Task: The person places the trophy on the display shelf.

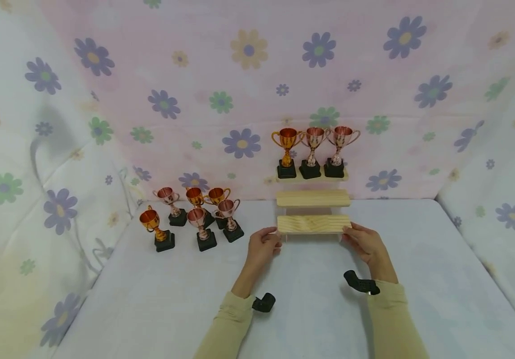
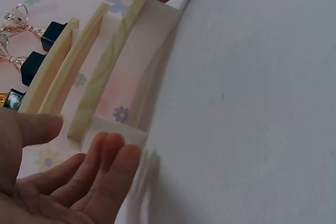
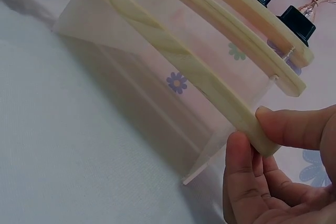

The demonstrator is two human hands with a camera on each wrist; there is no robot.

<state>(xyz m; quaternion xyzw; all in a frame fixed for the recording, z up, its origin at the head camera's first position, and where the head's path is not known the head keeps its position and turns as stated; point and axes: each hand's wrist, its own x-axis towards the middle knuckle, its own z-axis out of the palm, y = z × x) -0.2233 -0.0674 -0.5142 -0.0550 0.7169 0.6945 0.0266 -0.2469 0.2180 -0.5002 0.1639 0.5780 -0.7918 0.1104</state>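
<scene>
Both my hands at the ends of the lowest step of the stepped stand.

My right hand (image 1: 367, 244) pinches the right end of the lowest wooden step (image 1: 313, 224), thumb on its edge and fingers curled beneath, as the right wrist view shows. My left hand (image 1: 263, 243) sits at the left end with fingers straight and relaxed, just beside the clear side panel (image 2: 116, 132); I cannot tell whether it touches. The stand (image 1: 313, 198) sits on the white table (image 1: 419, 279), near me and right of centre, backed against the flowered cloth (image 1: 239, 75). Three trophies (image 1: 313, 152) stand in a row on its top step. Six more trophies (image 1: 192, 217) are grouped on the table well to the left.
</scene>
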